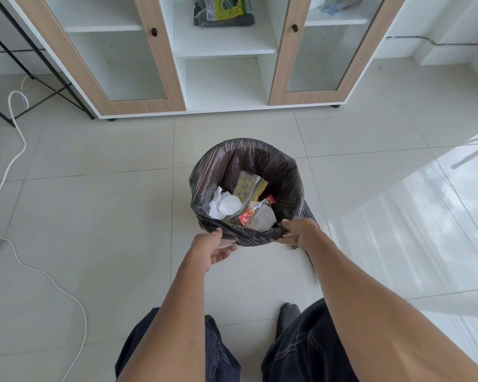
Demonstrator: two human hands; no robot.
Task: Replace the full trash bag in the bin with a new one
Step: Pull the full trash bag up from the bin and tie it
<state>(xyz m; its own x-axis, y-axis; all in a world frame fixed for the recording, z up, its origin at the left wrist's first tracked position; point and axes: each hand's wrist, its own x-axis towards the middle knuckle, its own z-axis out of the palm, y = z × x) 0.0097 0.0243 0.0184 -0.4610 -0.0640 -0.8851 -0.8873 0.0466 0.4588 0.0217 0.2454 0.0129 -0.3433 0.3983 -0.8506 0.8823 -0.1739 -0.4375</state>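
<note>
Hands (214, 248) (297, 232) on trash bag (283, 166) rim

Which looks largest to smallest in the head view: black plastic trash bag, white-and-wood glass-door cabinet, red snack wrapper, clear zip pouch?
1. white-and-wood glass-door cabinet
2. black plastic trash bag
3. red snack wrapper and clear zip pouch: too alike to rank.

both arms stretched forward, left hand (213, 250) and right hand (297, 233) pinching, fingers curled
</note>
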